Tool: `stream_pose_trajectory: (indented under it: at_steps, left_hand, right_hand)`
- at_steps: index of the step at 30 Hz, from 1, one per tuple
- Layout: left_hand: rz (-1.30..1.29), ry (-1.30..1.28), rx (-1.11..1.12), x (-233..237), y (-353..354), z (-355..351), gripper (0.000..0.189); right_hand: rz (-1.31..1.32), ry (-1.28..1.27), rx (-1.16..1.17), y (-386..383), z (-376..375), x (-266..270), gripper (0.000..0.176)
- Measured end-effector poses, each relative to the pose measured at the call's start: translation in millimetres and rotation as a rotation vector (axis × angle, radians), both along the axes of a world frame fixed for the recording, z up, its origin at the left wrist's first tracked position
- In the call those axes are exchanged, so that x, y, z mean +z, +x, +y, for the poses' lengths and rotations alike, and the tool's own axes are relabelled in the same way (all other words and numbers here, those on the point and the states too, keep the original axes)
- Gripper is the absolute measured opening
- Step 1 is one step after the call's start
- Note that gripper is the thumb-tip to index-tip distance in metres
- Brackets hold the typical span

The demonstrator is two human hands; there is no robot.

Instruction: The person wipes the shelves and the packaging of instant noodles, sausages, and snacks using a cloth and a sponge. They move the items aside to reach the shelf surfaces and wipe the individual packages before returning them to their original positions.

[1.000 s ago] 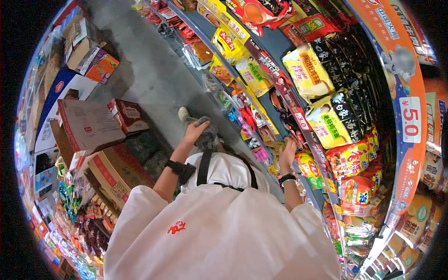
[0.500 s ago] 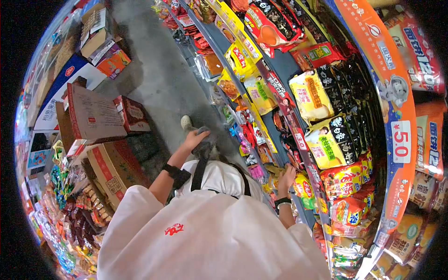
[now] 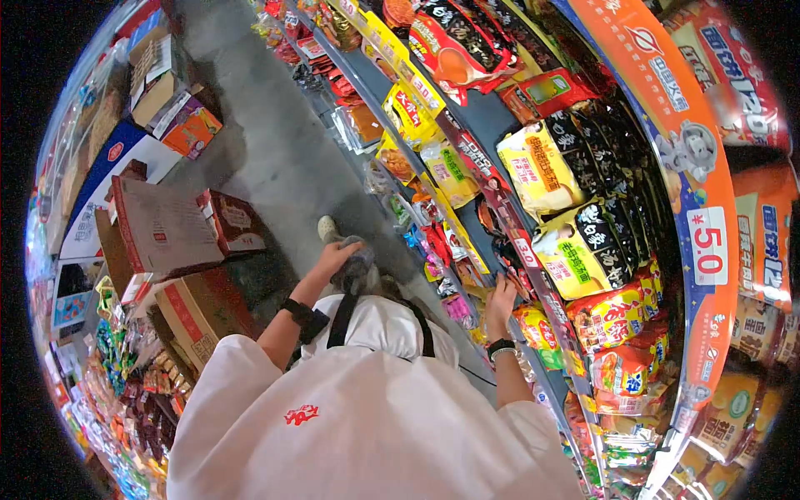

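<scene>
On the left of my body, my left hand (image 3: pixel 340 255) is closed around a greyish, crumpled, partly see-through thing (image 3: pixel 358 268) that looks like a plastic bag. It hangs in front of my legs, above the floor. My right hand (image 3: pixel 501 302) reaches to the lower shelf on the right, back of the hand toward me and fingers at the shelf front. A brownish edge (image 3: pixel 478 292) shows beside its fingers; I cannot tell what they grip. Just below this hand lies a red and yellow snack packet (image 3: pixel 537 327). Yellow and black noodle packs (image 3: pixel 573 262) stand on the shelf above.
An orange shelf banner (image 3: pixel 708 250) with a 5.0 price runs down the right. Left of the grey aisle floor (image 3: pixel 250 108), an open carton (image 3: pixel 167 221) and a brown box (image 3: pixel 200 321) stand beside piled wrapped sweets (image 3: pixel 125 400). My shoe (image 3: pixel 327 227) is on the floor.
The view has shifted slightly, so the shelves sit farther left. My right hand has moved a little forward along the shelf front. My left hand still holds the greyish thing.
</scene>
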State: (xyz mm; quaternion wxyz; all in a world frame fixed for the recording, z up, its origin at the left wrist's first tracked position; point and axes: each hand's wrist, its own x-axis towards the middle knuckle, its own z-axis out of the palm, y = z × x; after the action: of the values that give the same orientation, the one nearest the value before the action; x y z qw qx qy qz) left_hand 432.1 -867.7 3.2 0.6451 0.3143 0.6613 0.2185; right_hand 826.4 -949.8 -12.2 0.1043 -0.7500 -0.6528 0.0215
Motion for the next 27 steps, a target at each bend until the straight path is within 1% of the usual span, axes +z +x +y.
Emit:
stream_pose_trajectory:
  at_steps: [1, 3, 4, 5, 6, 7, 9, 10, 12, 14, 16, 18, 20, 22, 24, 25, 27]
  left_hand:
    - [0.003, -0.001, -0.01, -6.0, -1.1, -0.2, 0.053]
    - [0.046, 0.048, -0.127, -35.4, -7.2, -3.5, 0.055]
    - [0.051, 0.046, -0.136, -56.0, -8.3, -6.3, 0.055]
    - [0.107, 0.097, -0.156, -79.0, -8.9, -8.4, 0.056]
    - [0.163, 0.149, -0.176, -78.7, -7.8, -8.6, 0.057]
    - [0.167, 0.148, -0.185, -78.4, -7.2, -10.9, 0.057]
    - [0.076, 0.125, -0.143, -78.2, -3.6, -15.0, 0.06]
    - [0.077, 0.123, -0.15, -83.9, -3.7, -16.4, 0.06]
    - [0.141, 0.11, -0.18, -96.8, -2.4, -20.9, 0.061]
    - [0.141, 0.125, -0.172, -110.4, 0.0, -27.0, 0.061]
    - [0.139, 0.136, -0.169, -114.2, -0.1, -32.7, 0.061]
    - [0.103, 0.08, -0.253, -110.2, 2.1, -26.7, 0.062]
    - [0.144, 0.109, -0.261, -96.4, 2.0, -22.4, 0.06]
    - [0.188, 0.145, -0.263, -65.3, 1.5, -14.3, 0.059]
    - [0.14, 0.142, -0.228, -40.3, -1.8, -4.1, 0.052]
    - [0.14, 0.151, -0.228, -43.2, -7.2, 2.0, 0.052]
    - [0.067, 0.182, -0.235, -43.6, -19.0, 14.4, 0.044]
  right_hand:
    - [0.026, 0.003, -0.001, -1.0, -1.8, 1.4, 0.046]
    - [0.056, 0.002, -0.012, -3.1, -5.7, 6.2, 0.047]
    - [0.09, 0.024, -0.013, -4.3, -6.7, 9.8, 0.047]
    - [0.125, 0.049, -0.014, -5.6, -6.7, 12.9, 0.047]
    - [0.131, 0.05, -0.022, -5.7, -8.5, 13.7, 0.047]
    - [0.146, 0.023, -0.05, -4.9, -11.6, 15.1, 0.047]
    - [0.153, -0.022, -0.105, -1.4, -16.2, 17.7, 0.048]
    - [0.155, -0.024, -0.112, 1.6, -19.6, 19.8, 0.048]
    - [0.144, 0.007, -0.058, 9.1, -28.1, 22.8, 0.05]
    - [0.116, -0.033, -0.101, 16.5, -36.2, 18.9, 0.053]
    - [0.084, 0.017, -0.094, 21.0, -45.4, 16.3, 0.053]
    - [0.079, 0.008, -0.103, 23.6, -47.5, 13.7, 0.051]
    - [0.062, 0.001, -0.133, 22.3, -46.5, 11.3, 0.048]
    - [0.088, 0.022, -0.144, 18.0, -45.0, 16.7, 0.046]
    - [0.115, 0.046, -0.151, 13.3, -41.0, 21.8, 0.045]
    - [0.108, 0.027, -0.159, 12.2, -40.4, 24.3, 0.045]
    - [0.088, 0.012, -0.195, 8.7, -38.6, 25.5, 0.044]
